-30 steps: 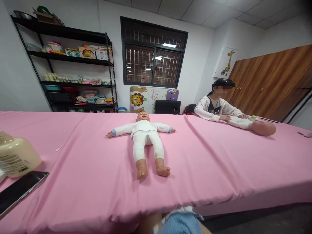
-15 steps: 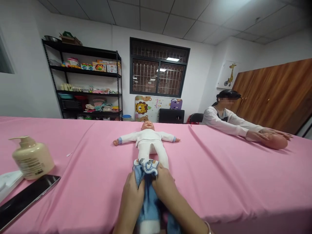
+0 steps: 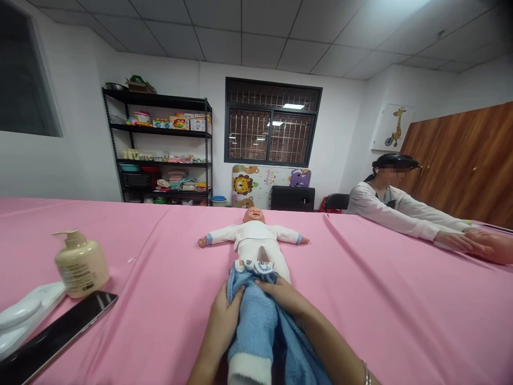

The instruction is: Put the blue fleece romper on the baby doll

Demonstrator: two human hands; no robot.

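A baby doll [image 3: 256, 231] in a white top and white leggings lies on its back in front of me, arms spread, head away from me. Over its lower legs I hold blue fleecy baby trousers [image 3: 256, 315] with a white patterned waistband and a white cuff. My left hand [image 3: 225, 310] is closed on the left side of the trousers near the waistband, thumb on top. My right hand [image 3: 284, 294] grips the other side, its fingers partly hidden by the cloth. The doll's feet are hidden beneath the trousers.
On the pink-covered table [image 3: 160, 310] at left are a pump bottle [image 3: 82, 267], a black phone [image 3: 56, 337] and a white plastic device [image 3: 32, 313]. At right another person [image 3: 385, 203] has both hands on a bare doll [image 3: 497, 247]. A shelf rack [image 3: 160, 128] stands behind.
My view has tilted up and turned slightly left. Both hands still hold the trousers, whose leg is now more spread out toward me. The other person's hands have shifted on their doll.
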